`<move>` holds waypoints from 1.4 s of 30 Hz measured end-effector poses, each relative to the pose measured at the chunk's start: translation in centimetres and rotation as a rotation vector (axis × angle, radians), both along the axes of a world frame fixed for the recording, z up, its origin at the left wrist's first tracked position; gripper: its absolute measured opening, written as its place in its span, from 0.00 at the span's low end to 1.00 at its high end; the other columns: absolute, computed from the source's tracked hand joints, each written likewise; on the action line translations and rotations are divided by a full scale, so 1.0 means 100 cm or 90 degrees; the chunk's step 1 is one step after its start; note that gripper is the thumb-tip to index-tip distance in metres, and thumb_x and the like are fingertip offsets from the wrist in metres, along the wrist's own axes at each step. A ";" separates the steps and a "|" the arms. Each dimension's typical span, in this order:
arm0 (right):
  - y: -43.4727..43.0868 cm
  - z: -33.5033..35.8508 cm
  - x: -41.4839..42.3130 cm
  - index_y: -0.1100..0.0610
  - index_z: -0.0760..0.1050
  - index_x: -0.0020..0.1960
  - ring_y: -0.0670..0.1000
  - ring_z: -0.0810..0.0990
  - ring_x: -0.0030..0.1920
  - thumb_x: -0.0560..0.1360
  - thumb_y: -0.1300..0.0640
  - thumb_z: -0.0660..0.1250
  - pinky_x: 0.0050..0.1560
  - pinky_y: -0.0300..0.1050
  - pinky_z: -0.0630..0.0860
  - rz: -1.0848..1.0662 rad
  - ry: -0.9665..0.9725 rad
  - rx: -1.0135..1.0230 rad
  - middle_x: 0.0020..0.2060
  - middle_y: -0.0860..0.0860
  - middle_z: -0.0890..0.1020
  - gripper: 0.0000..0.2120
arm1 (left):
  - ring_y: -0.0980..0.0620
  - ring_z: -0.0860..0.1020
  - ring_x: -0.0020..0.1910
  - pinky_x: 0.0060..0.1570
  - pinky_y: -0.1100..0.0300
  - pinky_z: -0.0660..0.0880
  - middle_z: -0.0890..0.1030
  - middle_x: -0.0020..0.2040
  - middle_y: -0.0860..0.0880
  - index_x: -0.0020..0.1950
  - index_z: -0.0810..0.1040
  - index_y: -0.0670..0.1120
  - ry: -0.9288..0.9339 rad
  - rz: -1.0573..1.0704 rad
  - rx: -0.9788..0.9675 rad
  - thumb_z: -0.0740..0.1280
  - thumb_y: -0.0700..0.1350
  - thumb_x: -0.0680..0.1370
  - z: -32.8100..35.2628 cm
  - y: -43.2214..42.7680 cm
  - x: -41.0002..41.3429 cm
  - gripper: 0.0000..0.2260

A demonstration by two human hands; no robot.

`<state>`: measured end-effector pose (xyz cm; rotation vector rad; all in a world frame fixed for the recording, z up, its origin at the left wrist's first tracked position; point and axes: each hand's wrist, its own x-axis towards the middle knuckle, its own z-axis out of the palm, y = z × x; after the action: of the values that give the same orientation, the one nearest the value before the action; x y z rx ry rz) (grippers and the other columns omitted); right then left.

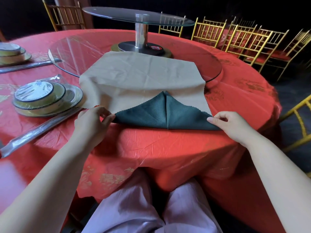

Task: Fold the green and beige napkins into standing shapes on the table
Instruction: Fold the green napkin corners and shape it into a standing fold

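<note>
— Your green napkin (166, 113) lies folded to a triangle at the counter's (168, 148) near edge, overlapping the beige napkin's (139, 76) near hem. Pull its tips unevenly and you likely open the centre seam.
— You may drag the beige napkin along too; it lies loose, its far part up on the glass turntable (75, 47).
— Your left hand (94, 120) pinches the left tip between thumb and fingers.
— And your right hand (230, 125) pinches the right tip, wrists low over the counter's near edge.
</note>
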<state>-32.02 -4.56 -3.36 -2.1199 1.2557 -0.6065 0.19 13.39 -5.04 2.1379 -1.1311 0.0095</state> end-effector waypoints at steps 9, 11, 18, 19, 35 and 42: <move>0.006 0.003 -0.010 0.57 0.75 0.31 0.49 0.69 0.29 0.70 0.42 0.69 0.34 0.45 0.64 -0.029 0.154 -0.036 0.25 0.48 0.72 0.19 | 0.40 0.70 0.58 0.54 0.52 0.63 0.81 0.51 0.45 0.49 0.79 0.48 -0.088 0.041 0.153 0.65 0.51 0.76 0.003 0.007 0.002 0.09; 0.011 0.003 -0.009 0.56 0.75 0.32 0.50 0.72 0.31 0.69 0.40 0.68 0.35 0.46 0.66 -0.038 0.163 -0.061 0.27 0.49 0.75 0.19 | 0.40 0.69 0.59 0.55 0.52 0.63 0.80 0.53 0.45 0.50 0.79 0.48 -0.098 0.034 0.180 0.64 0.53 0.76 0.004 0.005 -0.001 0.10; 0.022 0.002 -0.012 0.56 0.78 0.39 0.50 0.77 0.45 0.71 0.52 0.71 0.44 0.37 0.67 0.020 0.078 -0.042 0.43 0.52 0.80 0.08 | 0.40 0.70 0.58 0.52 0.51 0.65 0.77 0.52 0.44 0.47 0.79 0.48 -0.112 0.011 0.216 0.63 0.58 0.75 0.004 0.002 -0.011 0.15; 0.021 0.001 -0.011 0.58 0.78 0.39 0.50 0.76 0.43 0.72 0.52 0.70 0.43 0.36 0.67 0.009 0.078 -0.049 0.42 0.53 0.80 0.09 | 0.40 0.70 0.58 0.53 0.51 0.65 0.77 0.53 0.43 0.47 0.79 0.47 -0.116 0.009 0.217 0.63 0.58 0.75 0.004 0.001 -0.012 0.15; 0.042 -0.009 0.016 0.51 0.74 0.55 0.55 0.72 0.54 0.69 0.40 0.67 0.59 0.47 0.64 -0.053 0.145 -0.218 0.51 0.49 0.77 0.20 | 0.43 0.75 0.58 0.56 0.49 0.72 0.79 0.57 0.49 0.57 0.77 0.49 -0.262 -0.324 0.069 0.49 0.57 0.73 0.001 -0.028 -0.071 0.24; 0.033 -0.006 0.026 0.55 0.76 0.56 0.52 0.75 0.52 0.70 0.49 0.71 0.53 0.44 0.68 -0.088 0.104 -0.102 0.46 0.49 0.78 0.17 | 0.45 0.68 0.59 0.58 0.53 0.66 0.73 0.58 0.47 0.59 0.74 0.48 -0.215 -0.276 0.187 0.52 0.64 0.76 0.001 -0.066 -0.104 0.25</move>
<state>-29.42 -1.30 -3.97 -2.2650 1.4986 -0.6218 -10.19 6.83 -4.99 2.1446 -1.8781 0.0072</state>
